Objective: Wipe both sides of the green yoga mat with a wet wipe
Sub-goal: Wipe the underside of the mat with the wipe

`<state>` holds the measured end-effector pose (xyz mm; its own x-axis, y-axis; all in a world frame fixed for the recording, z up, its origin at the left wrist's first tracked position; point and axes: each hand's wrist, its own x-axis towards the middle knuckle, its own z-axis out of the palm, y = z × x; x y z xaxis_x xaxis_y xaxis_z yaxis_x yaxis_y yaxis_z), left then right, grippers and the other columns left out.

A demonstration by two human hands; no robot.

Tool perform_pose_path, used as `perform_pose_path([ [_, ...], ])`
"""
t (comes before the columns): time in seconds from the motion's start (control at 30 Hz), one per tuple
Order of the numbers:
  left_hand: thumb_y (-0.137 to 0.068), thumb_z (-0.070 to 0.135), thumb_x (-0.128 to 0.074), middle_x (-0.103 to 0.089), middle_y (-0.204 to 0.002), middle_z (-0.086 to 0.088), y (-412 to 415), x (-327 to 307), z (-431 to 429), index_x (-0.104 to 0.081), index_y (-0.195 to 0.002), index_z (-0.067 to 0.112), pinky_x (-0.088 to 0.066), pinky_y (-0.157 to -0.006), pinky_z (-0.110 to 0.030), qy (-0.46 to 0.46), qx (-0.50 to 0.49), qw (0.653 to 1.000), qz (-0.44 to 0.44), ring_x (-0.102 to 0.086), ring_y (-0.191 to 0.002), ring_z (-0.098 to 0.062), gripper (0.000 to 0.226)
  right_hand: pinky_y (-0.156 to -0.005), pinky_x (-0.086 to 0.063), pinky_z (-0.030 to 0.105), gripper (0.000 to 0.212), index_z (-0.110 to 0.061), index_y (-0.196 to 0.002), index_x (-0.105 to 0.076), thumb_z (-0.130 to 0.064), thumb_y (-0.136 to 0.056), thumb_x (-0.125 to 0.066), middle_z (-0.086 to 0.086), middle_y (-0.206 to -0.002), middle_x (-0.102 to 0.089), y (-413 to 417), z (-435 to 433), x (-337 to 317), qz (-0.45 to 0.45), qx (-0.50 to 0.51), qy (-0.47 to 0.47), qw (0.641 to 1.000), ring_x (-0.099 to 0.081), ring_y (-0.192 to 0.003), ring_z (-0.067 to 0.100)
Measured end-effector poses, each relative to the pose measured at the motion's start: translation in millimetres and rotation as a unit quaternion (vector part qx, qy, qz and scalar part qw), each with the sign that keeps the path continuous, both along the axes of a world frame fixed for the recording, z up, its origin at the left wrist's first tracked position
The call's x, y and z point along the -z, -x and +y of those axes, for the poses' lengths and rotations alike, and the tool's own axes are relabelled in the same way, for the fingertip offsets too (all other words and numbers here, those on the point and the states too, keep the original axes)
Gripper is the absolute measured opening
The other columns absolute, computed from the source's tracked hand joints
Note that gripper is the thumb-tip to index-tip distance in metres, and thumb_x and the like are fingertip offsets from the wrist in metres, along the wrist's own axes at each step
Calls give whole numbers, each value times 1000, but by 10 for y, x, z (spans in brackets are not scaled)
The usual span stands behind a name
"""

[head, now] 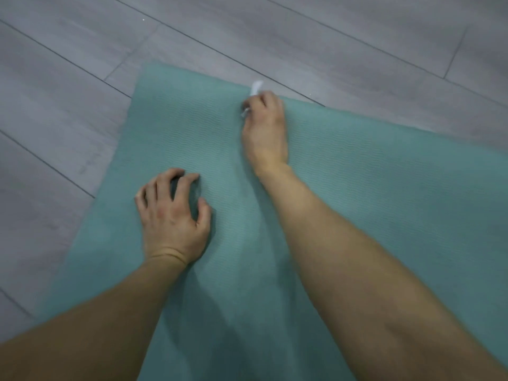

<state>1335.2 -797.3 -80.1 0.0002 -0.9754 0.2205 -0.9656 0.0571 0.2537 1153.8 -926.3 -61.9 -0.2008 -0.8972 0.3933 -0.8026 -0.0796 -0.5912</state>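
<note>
So the green yoga mat [357, 188] is lying flat on a grey plank floor [68, 105], set at an angle to the boards. Its far-left corner points toward the top of the view, and the rest of it runs out past the bottom and right of the picture. The side facing up has a fine ribbed texture.

The right hand [265, 133] is stretched out to the mat's far edge, a little way along from that far-left corner. Its fingers are curled around a white wet wipe [256, 88] that's bunched up. One bit of it pokes out past the knuckles over the edge where mat meets floor, and another scrap shows on the thumb side. The hand is down on the mat there, knuckles up. It's a bit blurry, so I can't tell how much of the wipe is actually touching the mat.

The left hand [170, 215] is closer in, nearer the mat's left edge but fully on the mat. Its fingers are spread and bent like a claw, tips and thumb planted on the surface, gripping nothing. Both forearms are bare and come in from the bottom of the view, well apart from each other.
</note>
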Motion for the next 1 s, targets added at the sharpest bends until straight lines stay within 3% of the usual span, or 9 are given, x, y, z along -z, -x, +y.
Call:
perform_pose_path([
  [0.1,-89,36,-56,-53,-135,-6,-7,-13,0,-63,-130,21,-33,-112,-54,-5,-4,1000,-5,-50,-124,-35,44,-85,-51,44,17,-4,-100,-74,2,-90,-62,14,-103,-64,-86,-211,-92,57,-80,-14,995,-58,-101,34],
  [0.27,-89,36,-57,-53,-135,-6,1,-17,0,-64,-130,20,-33,-112,-54,-11,-5,1000,-6,-51,-124,-34,44,-88,-40,33,25,-3,-106,-75,-1,-91,-55,18,-105,-62,1076,534,-173,28,138,-21,990,-58,-102,38],
  [0.37,-89,36,-58,-52,-135,-6,-8,3,-20,-64,-130,21,-32,-113,-54,-9,-6,1000,-5,-50,-124,-33,44,-87,-37,27,24,-1,-100,-74,0,-89,-52,19,-106,-63,1049,631,-150,-17,234,-24,972,-59,-103,39],
  [0.47,-89,36,-58,-54,-134,-5,-8,15,-16,-63,-129,23,-34,-111,-53,0,-3,1000,-7,-50,-123,-32,42,-82,-37,27,20,-3,-97,-75,2,-88,-58,17,-101,-65,116,173,-11,-56,89,-15,994,-61,-96,37],
  [0.6,-92,35,-57,-55,-138,-5,-63,-30,11,-61,-134,21,-38,-108,-51,-23,14,1000,-6,-52,-121,-34,44,-84,-49,44,17,-7,-95,-76,2,-89,-62,12,-98,-64,-651,239,-62,54,-163,-63,983,-59,-96,36],
  [0.73,-98,38,-54,-55,-141,-5,-439,-103,-109,-57,-139,19,-38,-109,-47,-50,84,995,-36,-52,-126,-33,45,-86,-47,43,16,-4,-98,-73,-2,-92,-59,14,-101,-62,349,777,-76,64,-36,-92,993,-56,-97,38],
  [0.83,-96,38,-54,-55,-130,-12,-666,-29,-183,-58,-131,16,-37,-109,-51,4,-107,993,-44,-51,-122,-36,42,-85,-42,37,18,-2,-100,-73,-2,-93,-57,17,-102,-62,649,1050,-82,13,65,-83,994,-59,-95,39],
  [0.9,-92,39,-55,-54,-126,-11,-648,55,-222,-60,-126,19,-37,-106,-52,12,-153,988,-16,-50,-121,-35,39,-84,-42,39,16,-2,-97,-73,-1,-91,-58,18,-99,-63,242,866,29,0,48,-38,998,-59,-93,39],
  [1.0,-90,39,-56,-54,-128,-9,-668,51,-186,-61,-125,22,-37,-107,-53,8,-151,988,-19,-49,-123,-34,39,-81,-43,43,13,-3,-93,-72,0,-89,-60,18,-93,-64,-858,410,94,-14,-98,4,995,-58,-89,39],
])
